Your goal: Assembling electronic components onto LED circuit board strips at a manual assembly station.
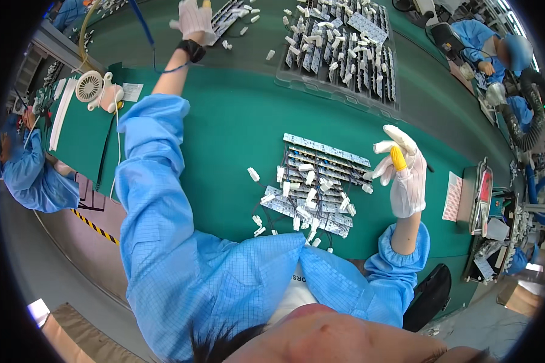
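Note:
My left hand, in a white glove with a yellow finger cover, is stretched far forward at the top edge. Its thumb stands apart and I see nothing held in it; some fingertips are cut off by the frame. Just right of it lie several circuit board strips with white connectors. My right hand, also gloved with a yellow finger cover, is raised with fingers apart and holds nothing. Beside it, a stack of narrow LED circuit boards lies on the green mat, with dark wires and white connectors spread over it.
A clear plastic tray full of similar boards stands beyond the mat. A small fan is at the left. A printed sheet and a metal bin are at the right. Other people work nearby.

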Motion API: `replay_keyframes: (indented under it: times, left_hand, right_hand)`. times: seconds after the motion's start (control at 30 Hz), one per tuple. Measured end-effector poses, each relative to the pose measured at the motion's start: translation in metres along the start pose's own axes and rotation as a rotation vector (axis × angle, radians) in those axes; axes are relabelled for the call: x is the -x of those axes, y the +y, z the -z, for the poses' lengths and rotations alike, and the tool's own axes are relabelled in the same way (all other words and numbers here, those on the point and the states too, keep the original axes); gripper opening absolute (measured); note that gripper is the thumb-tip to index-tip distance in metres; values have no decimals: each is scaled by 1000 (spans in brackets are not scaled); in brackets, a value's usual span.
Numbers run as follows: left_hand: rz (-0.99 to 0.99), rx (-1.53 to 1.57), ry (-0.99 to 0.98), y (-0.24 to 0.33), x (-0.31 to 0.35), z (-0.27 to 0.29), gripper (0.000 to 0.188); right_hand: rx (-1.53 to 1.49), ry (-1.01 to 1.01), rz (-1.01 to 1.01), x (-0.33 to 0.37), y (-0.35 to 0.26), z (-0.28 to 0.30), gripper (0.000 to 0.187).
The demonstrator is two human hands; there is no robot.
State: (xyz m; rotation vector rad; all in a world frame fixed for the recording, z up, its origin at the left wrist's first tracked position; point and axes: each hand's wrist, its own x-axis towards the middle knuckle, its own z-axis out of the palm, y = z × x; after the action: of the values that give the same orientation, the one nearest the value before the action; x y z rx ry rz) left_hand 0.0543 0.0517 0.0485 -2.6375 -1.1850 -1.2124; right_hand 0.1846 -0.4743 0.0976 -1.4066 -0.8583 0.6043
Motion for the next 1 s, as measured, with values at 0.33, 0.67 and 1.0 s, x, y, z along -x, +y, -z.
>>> replay_keyframes:
  times: [0.33,0.67,1.0]
  left_hand:
    - [-197,1201,-695,122,171,114,64]
    - [190,1385,-720,149,207,116,91]
    - [412,1729,-981,151,209,128,74]
  right_hand:
    - [1240,-315,274,-40,65,22,20]
    - [1318,-275,335,-29,75,27,22]
    - [495,143,64,-20,30,4,16]
